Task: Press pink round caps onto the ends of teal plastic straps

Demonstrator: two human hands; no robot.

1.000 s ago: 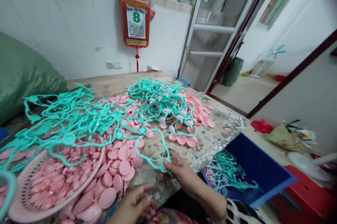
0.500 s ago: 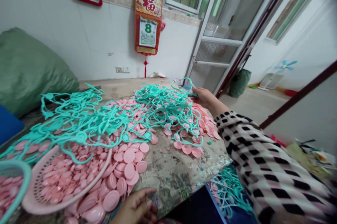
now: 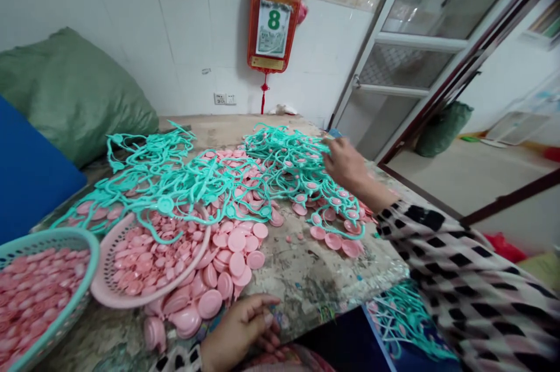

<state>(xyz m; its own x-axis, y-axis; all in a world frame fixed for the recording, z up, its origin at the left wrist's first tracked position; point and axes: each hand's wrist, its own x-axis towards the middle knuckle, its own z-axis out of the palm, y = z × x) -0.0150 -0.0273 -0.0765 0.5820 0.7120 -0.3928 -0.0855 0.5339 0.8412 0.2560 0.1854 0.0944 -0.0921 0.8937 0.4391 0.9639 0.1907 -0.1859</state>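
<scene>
My left hand (image 3: 242, 328) rests at the table's near edge, palm partly up, fingers loosely bent and apart, with nothing in it. Just beside it lie pink round lidded pieces (image 3: 210, 304). My right hand (image 3: 347, 169) is over the right side of a heap of turquoise straps with pink oval pieces on them (image 3: 289, 165). Its fingers point down at the straps; they are blurred and partly hidden, so I cannot see whether they grip one. Plain turquoise straps (image 3: 175, 182) lie tangled to the left, over more pink pieces and partly over a pink basket (image 3: 100, 270).
At the left stands a turquoise basket (image 3: 83, 296) full of small pink parts. A green sack (image 3: 74, 92) and a blue panel (image 3: 30, 168) are behind it. Below the table's right edge, a blue container holds more straps (image 3: 406, 316). A glass door (image 3: 402, 69) is at the right.
The turquoise loop that my right hand held up at the heap's far side no longer stands out; that hand is now lower over the heap. The view has turned left and down.
</scene>
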